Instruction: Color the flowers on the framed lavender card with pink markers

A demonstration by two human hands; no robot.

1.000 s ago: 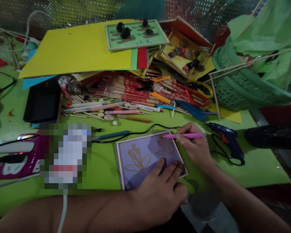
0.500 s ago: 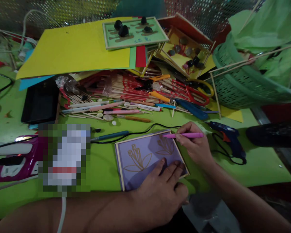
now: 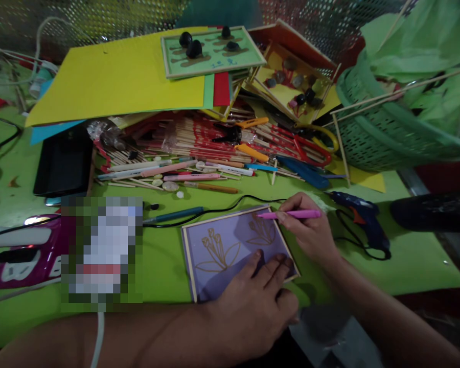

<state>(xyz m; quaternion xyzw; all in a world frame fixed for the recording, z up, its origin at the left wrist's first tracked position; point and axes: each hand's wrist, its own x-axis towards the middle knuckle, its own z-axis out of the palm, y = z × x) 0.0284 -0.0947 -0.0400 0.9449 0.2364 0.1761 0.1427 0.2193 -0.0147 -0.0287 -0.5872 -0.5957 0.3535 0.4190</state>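
Far left on the green tabletop [image 3: 163, 286], a magenta power strip [image 3: 25, 266] lies beside a pixelated pale object [image 3: 107, 245]. At front centre lies the purple panel [image 3: 239, 243], edged with wooden strips [image 3: 189, 263] and bearing two gold flower drawings [image 3: 217, 250]; the left hand [image 3: 258, 299] rests palm-down across its near right part, fingers extended and slightly apart. The right hand [image 3: 306, 232] pinches a pink pen [image 3: 301, 214] between thumb and fingers, tip at the top of the right-hand flower, with a blue glue gun [image 3: 363, 210] lying further right.
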